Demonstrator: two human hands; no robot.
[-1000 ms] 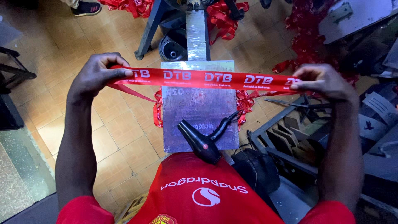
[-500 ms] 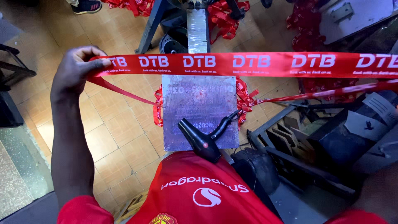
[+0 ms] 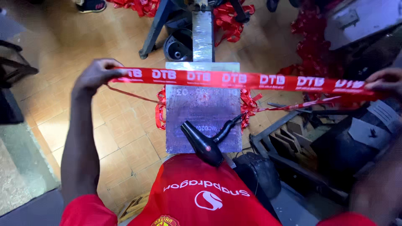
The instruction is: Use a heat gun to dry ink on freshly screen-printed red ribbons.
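Person in red shirt stands at a grey rectangular metal platen [image 3: 203, 113], the landmark here. Left hand [image 3: 97, 75], out past the platen's left edge, is closed in a pinch on the end of a long red printed fabric ribbon [image 3: 247, 80], fingers curled over the top edge. Right hand [image 3: 387, 80], far off the platen's right side at the frame edge, is partly cut off; fingers look closed on the ribbon's other end, grip detail blurred. Ribbon is stretched taut and flat, running across above the platen's far end, white lettering facing up. A second thin strand of the ribbon [image 3: 134, 95] trails from under the left hand toward the platen's left edge. Black handheld hair dryer [image 3: 205, 144] lies on the platen's near end, nozzle pointing left-away. Bunched red ribbon loops [image 3: 160, 109] hang off both platen sides. Tan tiled floor [image 3: 63, 42] left of the platen.
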